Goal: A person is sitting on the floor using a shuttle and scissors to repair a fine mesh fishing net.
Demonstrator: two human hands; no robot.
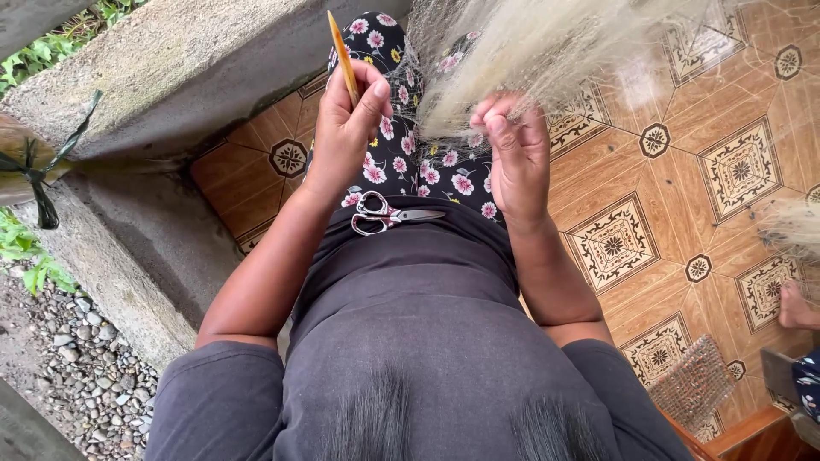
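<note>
My left hand (346,128) grips a thin yellow-orange stick (342,55) that points up and away. To its right, my right hand (512,145) pinches the lower edge of a pale, fine-meshed net (530,43) that hangs down from the top of the view. A pair of silver scissors (389,213) lies in my lap on the dark floral fabric (418,171), just below both hands. The two hands sit close together, about a hand's width apart.
A grey concrete ledge (162,77) runs along the left, with gravel (85,367) and green plants below it. The floor is patterned brown tile (683,171). Another person's foot (799,307) and more pale net show at the right edge.
</note>
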